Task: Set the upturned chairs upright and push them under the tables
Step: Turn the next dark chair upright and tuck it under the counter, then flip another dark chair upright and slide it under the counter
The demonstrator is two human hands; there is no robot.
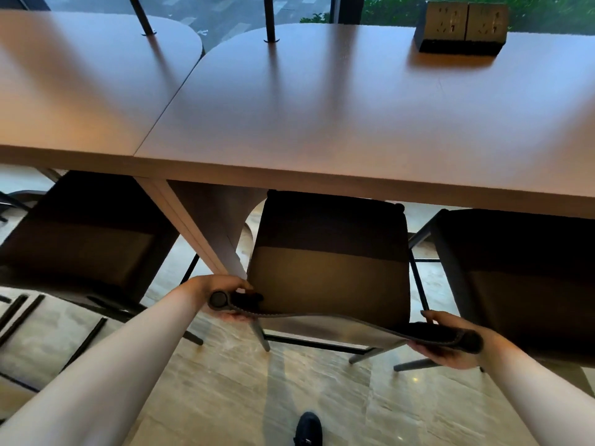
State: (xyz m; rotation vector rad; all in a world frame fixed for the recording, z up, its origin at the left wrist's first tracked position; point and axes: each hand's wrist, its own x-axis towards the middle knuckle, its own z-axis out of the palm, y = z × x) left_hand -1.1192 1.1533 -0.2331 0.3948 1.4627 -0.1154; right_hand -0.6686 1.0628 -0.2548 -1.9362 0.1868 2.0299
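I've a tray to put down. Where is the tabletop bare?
The right table is bare from its near edge to the pole; the socket box crowds its far right. The left table is bare too.

Both hands grip the top rail of the middle chair (328, 272): the left hand (222, 297) at its left end, the right hand (450, 346) at its right end. The chair stands upright, its seat partly under the table (322, 123). Another chair (77, 239) stands to the left and a third (521, 278) to the right.
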